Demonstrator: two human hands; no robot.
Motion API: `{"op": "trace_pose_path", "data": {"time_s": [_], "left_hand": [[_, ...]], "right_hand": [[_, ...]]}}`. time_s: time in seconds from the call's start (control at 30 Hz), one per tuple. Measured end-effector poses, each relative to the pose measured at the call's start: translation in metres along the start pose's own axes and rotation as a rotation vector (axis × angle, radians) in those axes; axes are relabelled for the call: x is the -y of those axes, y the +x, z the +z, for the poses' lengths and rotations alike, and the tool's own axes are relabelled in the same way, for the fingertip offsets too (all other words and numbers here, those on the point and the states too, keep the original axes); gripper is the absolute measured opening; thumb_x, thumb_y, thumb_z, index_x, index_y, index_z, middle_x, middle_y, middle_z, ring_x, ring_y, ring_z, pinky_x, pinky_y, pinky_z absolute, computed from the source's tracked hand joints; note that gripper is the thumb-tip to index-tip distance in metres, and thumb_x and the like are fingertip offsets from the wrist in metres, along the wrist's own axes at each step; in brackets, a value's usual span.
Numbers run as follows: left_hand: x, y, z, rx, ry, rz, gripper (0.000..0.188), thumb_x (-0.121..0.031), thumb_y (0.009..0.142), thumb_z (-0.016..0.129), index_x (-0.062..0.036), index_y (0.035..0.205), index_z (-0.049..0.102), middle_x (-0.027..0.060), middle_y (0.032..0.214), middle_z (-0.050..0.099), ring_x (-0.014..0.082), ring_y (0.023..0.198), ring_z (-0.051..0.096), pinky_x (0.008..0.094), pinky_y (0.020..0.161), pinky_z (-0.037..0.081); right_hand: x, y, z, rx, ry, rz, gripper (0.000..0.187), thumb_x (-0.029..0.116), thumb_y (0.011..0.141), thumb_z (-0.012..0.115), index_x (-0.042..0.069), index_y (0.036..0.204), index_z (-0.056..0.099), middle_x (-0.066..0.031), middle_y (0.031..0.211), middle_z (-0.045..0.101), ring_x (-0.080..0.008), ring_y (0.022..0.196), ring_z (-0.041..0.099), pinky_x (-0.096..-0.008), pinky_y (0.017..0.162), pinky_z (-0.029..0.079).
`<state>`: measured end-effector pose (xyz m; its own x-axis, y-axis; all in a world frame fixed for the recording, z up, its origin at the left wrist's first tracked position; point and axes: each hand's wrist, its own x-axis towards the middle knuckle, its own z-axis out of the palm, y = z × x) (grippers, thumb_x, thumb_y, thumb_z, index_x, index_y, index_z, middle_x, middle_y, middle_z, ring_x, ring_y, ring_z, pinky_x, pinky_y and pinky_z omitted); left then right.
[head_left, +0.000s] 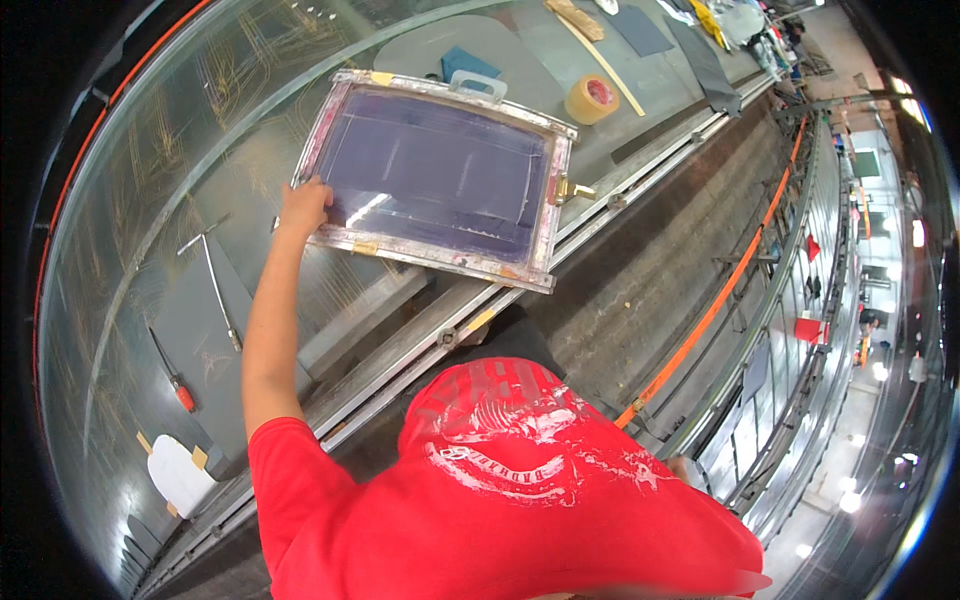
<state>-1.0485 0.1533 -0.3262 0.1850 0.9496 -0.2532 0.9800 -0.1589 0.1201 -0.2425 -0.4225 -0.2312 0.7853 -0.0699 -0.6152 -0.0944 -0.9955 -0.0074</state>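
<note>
My left hand [306,205] is closed around the left side of a screen printing frame [553,225], its fingers curled over the rim. The frame has a paint-stained metal border with yellow tape bits and a dark purple mesh [437,165]. It lies slightly tilted across the near rail of the glass-topped table. A brass-coloured clamp [572,190] sits on its right side, and a pale plastic handle [478,86] shows at its far edge. Of my right hand only a small skin-coloured patch [684,470] seems to show beside my red shirt; its fingers are hidden.
A yellow tape roll [592,100], blue cloth [468,65] and wooden strip [607,62] lie beyond the frame. Left are a thin metal T-handled rod [217,280], a red-handled screwdriver [182,392] and a white taped piece [180,474]. A metal rail [450,336] edges the table; an orange strip [735,280] runs rightward.
</note>
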Motion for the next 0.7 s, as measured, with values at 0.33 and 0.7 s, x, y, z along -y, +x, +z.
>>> {"op": "trace_pose_path", "data": {"time_s": [0.33,0.7], "left_hand": [[0.002,0.026,-0.005,0.09,0.029,0.17,0.02,0.0,0.063,0.074,-0.0132,0.075,0.065,0.0086,0.106,0.061,0.0315,0.091,0.066,0.0435,0.076,0.052],[0.0,0.0,-0.013,-0.011,-0.039,0.212,0.014,0.0,0.068,0.069,-0.011,0.076,0.066,0.0065,0.09,0.064,0.033,0.093,0.063,0.044,0.077,0.052]], "right_hand": [[0.07,0.108,0.02,0.375,-0.23,-0.287,0.078,0.032,0.074,0.083,0.009,0.141,0.05,-0.0196,0.139,0.055,-0.0375,0.127,0.053,-0.0486,0.102,0.049],[0.448,-0.035,0.071,0.039,-0.407,-1.419,0.038,0.01,0.089,0.063,0.003,0.126,0.063,-0.0202,0.114,0.07,-0.0322,0.107,0.068,-0.0401,0.09,0.052]]}}
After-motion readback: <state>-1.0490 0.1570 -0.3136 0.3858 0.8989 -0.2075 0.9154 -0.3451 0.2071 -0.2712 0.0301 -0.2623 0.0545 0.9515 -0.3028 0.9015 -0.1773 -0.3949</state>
